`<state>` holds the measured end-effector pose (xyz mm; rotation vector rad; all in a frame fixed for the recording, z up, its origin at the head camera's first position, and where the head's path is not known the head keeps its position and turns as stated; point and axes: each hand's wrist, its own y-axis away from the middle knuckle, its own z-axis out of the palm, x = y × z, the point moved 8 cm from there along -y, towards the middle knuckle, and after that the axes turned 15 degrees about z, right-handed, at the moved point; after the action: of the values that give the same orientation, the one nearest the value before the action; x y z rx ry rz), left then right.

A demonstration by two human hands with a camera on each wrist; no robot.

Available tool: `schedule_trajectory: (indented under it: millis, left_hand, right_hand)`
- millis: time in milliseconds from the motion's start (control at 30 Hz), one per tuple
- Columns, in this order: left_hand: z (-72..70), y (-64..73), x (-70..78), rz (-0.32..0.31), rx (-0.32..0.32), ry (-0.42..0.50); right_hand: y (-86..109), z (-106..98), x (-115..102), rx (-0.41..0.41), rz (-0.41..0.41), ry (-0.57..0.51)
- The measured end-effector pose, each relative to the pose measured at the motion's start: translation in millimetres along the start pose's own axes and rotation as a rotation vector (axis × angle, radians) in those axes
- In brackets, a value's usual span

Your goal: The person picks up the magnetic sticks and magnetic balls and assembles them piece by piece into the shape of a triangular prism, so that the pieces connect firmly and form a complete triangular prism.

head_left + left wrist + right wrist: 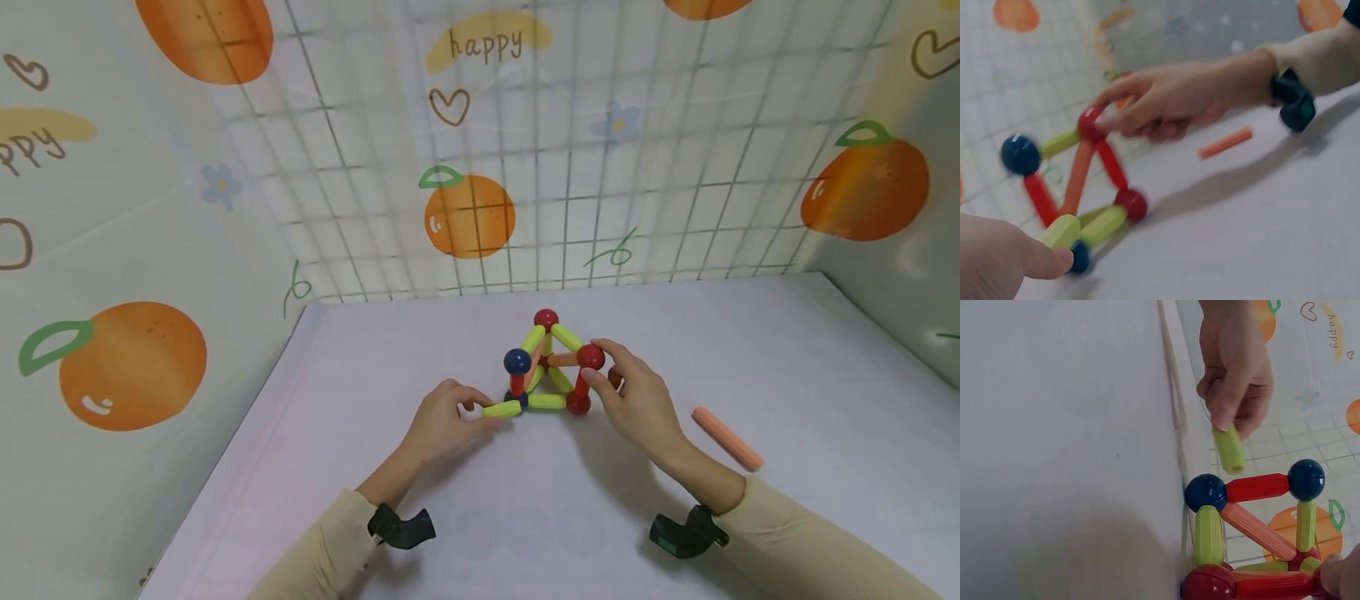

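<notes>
A frame of magnetic sticks and balls stands on the table. My left hand (448,419) pinches a yellow-green stick (501,410) between thumb and fingers, beside the frame's lower dark blue ball (1205,492). In the right wrist view a small gap separates that stick from the ball. My right hand (639,407) holds the upper red ball (590,357) at the frame's right corner with thumb and fingertips. Another blue ball (517,361) tops a short red stick (1257,487) at the left corner. A red ball (546,319) forms the far corner.
A loose orange stick (726,437) lies on the white table (525,533), right of my right forearm. Behind the table hangs a pale curtain (367,167) printed with oranges, over a wire grid. Both wrists carry dark cameras.
</notes>
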<state>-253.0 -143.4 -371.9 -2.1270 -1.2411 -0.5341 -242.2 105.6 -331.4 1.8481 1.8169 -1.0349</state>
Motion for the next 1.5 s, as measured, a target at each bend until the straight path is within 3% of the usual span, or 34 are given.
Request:
schedule_trajectory:
  millis: [133,233,333,500,633,733,1133,1500]
  left_hand:
    - [-8.2,2.2,-16.3,-0.053,-0.005,-0.017]
    - [-14.5,-1.1,-13.3,-0.038,0.018,0.011]
    - [-21.9,-9.3,3.2,0.022,0.06,0.05]
    - [-28.9,-27.7,43.4,0.157,0.101,0.101]
    - [-25.1,-43.8,68.3,0.251,0.084,0.098]
    - [-19.4,-53.8,77.1,0.287,0.059,0.068]
    - [-12.0,-65.6,73.2,0.267,0.029,-0.021]
    - [-13.3,-65.2,71.2,0.286,0.026,-0.039]
  right_hand:
    - [-0.2,-1.7,0.9,-0.004,0.014,0.006]
    - [-0.1,-3.2,2.3,-0.004,0.019,0.006]
    - [-0.4,-3.7,3.7,-0.006,0.022,0.001]
    - [-0.9,-2.0,5.7,-0.011,0.032,-0.006]
    - [-0.5,0.0,6.6,-0.016,0.036,-0.011]
    - [-0.2,1.3,6.6,-0.017,0.033,-0.016]
    - [-1.1,1.1,2.4,-0.006,-0.002,-0.007]
    - [-0.9,-0.7,0.8,-0.01,0.012,-0.014]
